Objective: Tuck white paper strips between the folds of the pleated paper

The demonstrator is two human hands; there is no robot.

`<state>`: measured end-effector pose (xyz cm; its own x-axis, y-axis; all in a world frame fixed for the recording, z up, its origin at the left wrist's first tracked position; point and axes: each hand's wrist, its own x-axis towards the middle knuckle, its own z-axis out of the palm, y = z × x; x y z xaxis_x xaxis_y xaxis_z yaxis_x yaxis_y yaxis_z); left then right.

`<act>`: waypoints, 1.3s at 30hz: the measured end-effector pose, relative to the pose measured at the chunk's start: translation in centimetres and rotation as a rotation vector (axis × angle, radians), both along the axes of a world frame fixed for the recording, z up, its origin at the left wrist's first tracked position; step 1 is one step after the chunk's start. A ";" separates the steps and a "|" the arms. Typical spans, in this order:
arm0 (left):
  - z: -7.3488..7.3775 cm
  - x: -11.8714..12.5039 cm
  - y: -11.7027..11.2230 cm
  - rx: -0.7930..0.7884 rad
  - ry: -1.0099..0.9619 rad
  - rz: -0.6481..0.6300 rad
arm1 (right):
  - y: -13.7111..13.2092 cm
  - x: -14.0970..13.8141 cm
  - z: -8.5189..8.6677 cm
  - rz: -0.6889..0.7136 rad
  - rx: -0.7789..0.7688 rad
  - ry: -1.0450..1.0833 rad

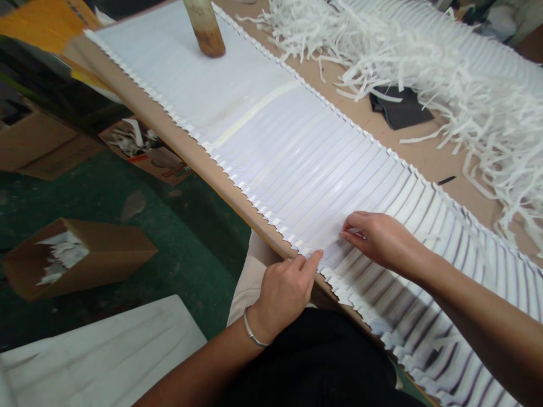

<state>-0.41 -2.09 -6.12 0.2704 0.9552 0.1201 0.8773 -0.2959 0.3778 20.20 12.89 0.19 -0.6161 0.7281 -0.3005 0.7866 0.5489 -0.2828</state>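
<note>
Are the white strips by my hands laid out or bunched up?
Laid out: the white strips lie side by side in a long row along the table.

Long, jagged-edged white sheet [292,164] with close-set crosswise strips [409,198], flat along the brown tabletop [424,154]

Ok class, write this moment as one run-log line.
left hand: at near edge of slatted white panel; right hand: fingers pinched over panel, hold unclear; container: on panel
</note>
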 end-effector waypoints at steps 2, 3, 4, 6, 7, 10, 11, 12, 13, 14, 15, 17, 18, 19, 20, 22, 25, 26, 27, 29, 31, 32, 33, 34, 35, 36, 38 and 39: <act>-0.1 0.0 -0.1 0.020 0.019 -0.001 | 1.3 1.4 0.6 -0.041 0.029 0.020; -0.2 0.0 -0.1 0.028 0.020 -0.002 | 2.1 2.2 0.9 -0.082 0.047 0.036; -0.3 0.0 -0.1 0.035 0.018 -0.004 | 3.0 3.1 1.3 -0.131 0.062 0.057; -0.4 -0.1 0.0 0.051 0.007 -0.008 | 4.9 4.7 1.8 -0.236 0.071 0.097; -0.5 -0.1 0.0 0.061 0.001 -0.009 | 5.7 5.4 1.9 -0.287 0.067 0.112; -0.6 -0.2 0.2 0.081 -0.018 -0.009 | 7.4 6.3 1.8 -0.402 0.044 0.132; -0.7 -0.3 0.2 0.085 -0.026 -0.011 | 7.7 6.3 1.6 -0.425 0.040 0.131; -0.7 -0.3 0.2 0.087 -0.034 -0.014 | 7.9 6.1 1.5 -0.439 0.039 0.130; -0.8 -0.3 0.2 0.088 -0.041 -0.018 | 8.0 5.9 1.3 -0.449 0.042 0.128; -0.8 -0.3 0.2 0.089 -0.047 -0.021 | 8.1 5.6 1.1 -0.455 0.049 0.126; -0.8 -0.3 0.1 0.090 -0.053 -0.023 | 8.1 5.4 1.0 -0.460 0.057 0.124; -0.9 -0.3 0.2 0.092 -0.063 -0.025 | 8.2 5.1 0.8 -0.457 0.065 0.126; -0.9 -0.4 0.2 0.095 -0.068 -0.026 | 8.2 5.0 0.7 -0.449 0.066 0.131; -0.8 -0.4 0.2 0.098 -0.073 -0.026 | 8.2 5.0 0.6 -0.438 0.067 0.135; -0.8 -0.4 0.2 0.102 -0.076 -0.027 | 8.3 5.0 0.4 -0.430 0.071 0.136; -0.8 -0.5 0.3 0.109 -0.080 -0.031 | 8.3 5.1 0.1 -0.423 0.088 0.131; -0.9 -0.5 0.4 0.123 -0.089 -0.027 | 8.4 5.1 -0.4 -0.412 0.091 0.116; -0.9 -0.5 0.4 0.128 -0.092 -0.025 | 8.5 5.2 -0.5 -0.406 0.091 0.112; -0.9 -0.5 0.4 0.131 -0.093 -0.023 | 8.6 5.3 -0.6 -0.400 0.098 0.106; -1.0 -0.5 0.3 0.134 -0.095 -0.024 | 9.0 5.8 -0.5 -0.401 0.133 0.097; -1.0 -0.4 0.3 0.137 -0.097 -0.026 | 9.8 6.7 -0.2 -0.420 0.161 0.110; -1.1 -0.4 0.3 0.140 -0.099 -0.026 | 10.4 7.1 -0.1 -0.438 0.164 0.125; -1.1 -0.4 0.3 0.146 -0.101 -0.025 | 11.0 7.6 0.1 -0.461 0.164 0.141; -1.2 -0.4 0.3 0.152 -0.102 -0.025 | 11.6 8.1 0.2 -0.487 0.167 0.155; -1.2 -0.5 0.3 0.158 -0.103 -0.025 | 12.2 8.5 0.2 -0.513 0.174 0.166; -1.2 -0.5 0.3 0.164 -0.106 -0.025 | 12.8 8.8 0.2 -0.537 0.187 0.175; -1.2 -0.6 0.4 0.171 -0.116 -0.023 | 13.7 9.3 0.0 -0.569 0.206 0.184; -1.2 -0.6 0.4 0.170 -0.121 -0.021 | 14.1 9.4 -0.1 -0.580 0.210 0.186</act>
